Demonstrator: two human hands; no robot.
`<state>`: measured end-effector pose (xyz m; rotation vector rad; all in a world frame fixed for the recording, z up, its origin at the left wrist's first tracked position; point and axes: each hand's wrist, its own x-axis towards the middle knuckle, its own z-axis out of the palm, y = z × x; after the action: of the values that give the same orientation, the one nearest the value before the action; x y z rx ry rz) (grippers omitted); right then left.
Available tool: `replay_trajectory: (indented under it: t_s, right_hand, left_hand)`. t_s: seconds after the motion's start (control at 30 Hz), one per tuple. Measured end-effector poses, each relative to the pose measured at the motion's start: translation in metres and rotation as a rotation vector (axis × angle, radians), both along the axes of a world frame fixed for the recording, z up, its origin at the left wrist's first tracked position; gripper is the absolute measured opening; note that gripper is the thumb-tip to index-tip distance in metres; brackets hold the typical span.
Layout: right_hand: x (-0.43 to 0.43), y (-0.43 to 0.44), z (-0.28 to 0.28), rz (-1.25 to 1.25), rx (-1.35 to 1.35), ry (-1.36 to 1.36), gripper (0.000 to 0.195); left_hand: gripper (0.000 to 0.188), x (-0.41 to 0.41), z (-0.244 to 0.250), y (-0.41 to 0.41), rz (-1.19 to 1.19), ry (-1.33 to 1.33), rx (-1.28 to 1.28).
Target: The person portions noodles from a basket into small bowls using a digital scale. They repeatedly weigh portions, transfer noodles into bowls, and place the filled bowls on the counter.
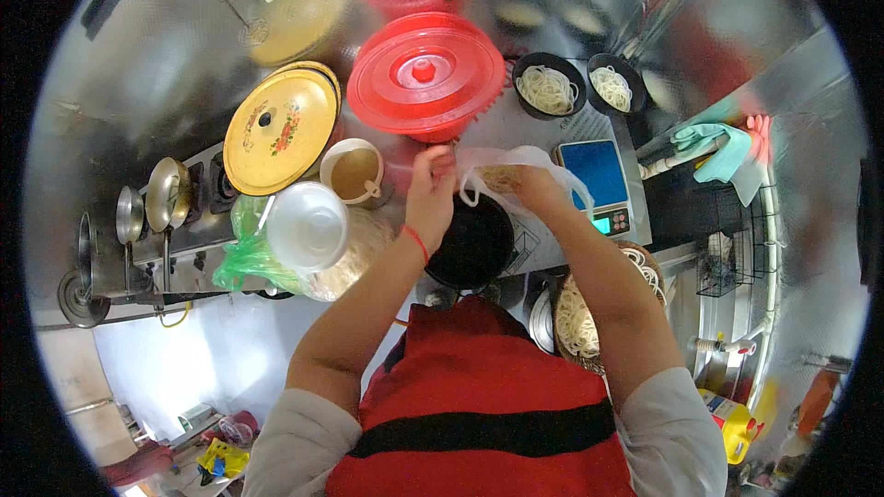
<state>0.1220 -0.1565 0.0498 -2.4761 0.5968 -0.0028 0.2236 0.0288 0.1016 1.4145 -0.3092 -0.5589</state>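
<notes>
My left hand (434, 183), a red cord on its wrist, is raised with curled, blurred fingers beside a thin white plastic bag (563, 176). Whether those fingers hold anything is unclear. Brownish, crumbly-looking contents (498, 178) show inside the bag. My right hand (542, 188) reaches into the bag's mouth, its fingertips hidden, with a bag handle draped near the wrist. Just below both hands stands a black bowl (473, 241), its inside dark. Beyond my left hand is a red plastic basin with a red lid (442, 93).
Two black bowls of noodles (548, 88) (612, 88) stand at the back right, above a digital scale (592, 172). A noodle basket (579, 321) lies under my right forearm. Leftward are a yellow lidded pot (280, 134), a tub of brown liquid (353, 172), a white bowl (307, 226) and pans (168, 195).
</notes>
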Motion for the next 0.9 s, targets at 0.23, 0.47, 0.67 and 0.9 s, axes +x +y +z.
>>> replay_trajectory:
  t_s: [0.23, 0.47, 0.67, 0.9]
  right_hand:
    - [0.023, -0.009, -0.042, 0.091, 0.053, 0.316, 0.044]
    - [0.022, -0.018, -0.034, -0.043, -0.005, 0.104, 0.033]
    - [0.025, -0.013, 0.012, 0.069, -0.191, -0.046, 0.019]
    - [0.016, -0.025, 0.077, 0.067, 0.044, -0.060, 0.020]
  left_hand:
    - [0.040, -0.030, 0.020, -0.011, -0.605, -1.317, 0.636]
    - [0.048, -0.001, 0.009, -0.019, -0.559, -1.299, 1.115]
    - [0.037, -0.002, 0.012, -0.012, -0.594, -1.342, 1.065]
    - [0.034, -0.002, 0.005, -0.010, -0.547, -1.359, 1.027]
